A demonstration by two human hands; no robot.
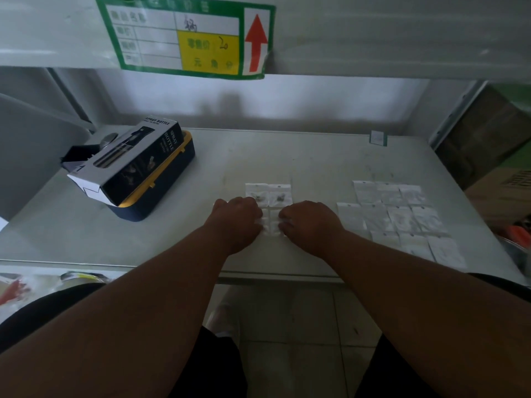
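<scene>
At the centre of the frame, on the grey worktop (287,156), the left hand (235,219) and right hand (307,222) sit close together, curled fingers pinching one small clear packet (271,224), with spare packets (402,219) spread at right.

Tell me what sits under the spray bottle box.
The spray bottle box lies tilted on a dark blue container with a yellow rim. Only the container's near wall and rim show. The box covers its top, so whatever is inside cannot be seen.
</scene>
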